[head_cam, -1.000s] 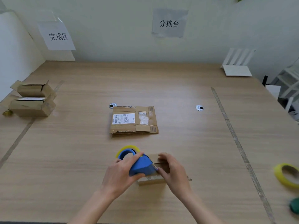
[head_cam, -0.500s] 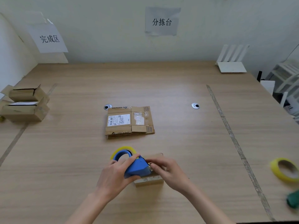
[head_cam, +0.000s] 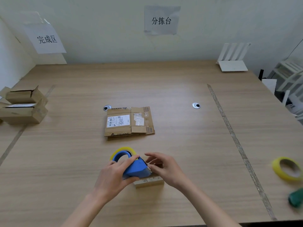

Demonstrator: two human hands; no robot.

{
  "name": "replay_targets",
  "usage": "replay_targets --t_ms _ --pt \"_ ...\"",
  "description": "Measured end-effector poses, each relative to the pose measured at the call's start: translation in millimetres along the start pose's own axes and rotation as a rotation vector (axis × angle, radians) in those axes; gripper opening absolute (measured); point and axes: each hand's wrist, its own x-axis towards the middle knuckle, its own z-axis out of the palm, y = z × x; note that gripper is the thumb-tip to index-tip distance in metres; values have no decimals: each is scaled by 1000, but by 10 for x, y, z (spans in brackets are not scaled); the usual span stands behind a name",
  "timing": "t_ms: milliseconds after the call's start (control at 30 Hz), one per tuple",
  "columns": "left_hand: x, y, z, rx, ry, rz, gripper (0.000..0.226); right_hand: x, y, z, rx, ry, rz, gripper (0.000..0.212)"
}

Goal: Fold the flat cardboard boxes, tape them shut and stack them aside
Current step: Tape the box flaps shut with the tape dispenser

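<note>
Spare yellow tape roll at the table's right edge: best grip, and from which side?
Judging by pose: the spare yellow tape roll lies flat, hole up, alone on the wooden table. Come from above, one finger in the hole, thumb on the outer wall, pinching the near band.

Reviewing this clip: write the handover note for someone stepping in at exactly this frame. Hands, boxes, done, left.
Left hand grips the blue tape dispenser, set on the small box near the front edge.
Right hand is at the dispenser's nose over the box top, fingers bent; whether it pinches tape cannot be told.
Flat boxes lie mid-table, unfolded.
Two folded boxes are stacked at far left, flaps open on top.
Spare yellow tape roll lies at right.
Left: finish taping the small box, stack it, then fold the flat ones.
</note>
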Motion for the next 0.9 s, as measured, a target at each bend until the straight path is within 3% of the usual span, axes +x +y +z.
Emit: replay_targets --t_ms 267,500,900 --pt "13 -11 -5 24 -20 20 79 24 -22 20 28 144 63 26" --pt "141 -6 -91 74 -62 135 75 -43 -7 50 134 265 75 27" --pt "209 47 -135 190 -103 140 77 -240 54 -232 195 382 58 24"
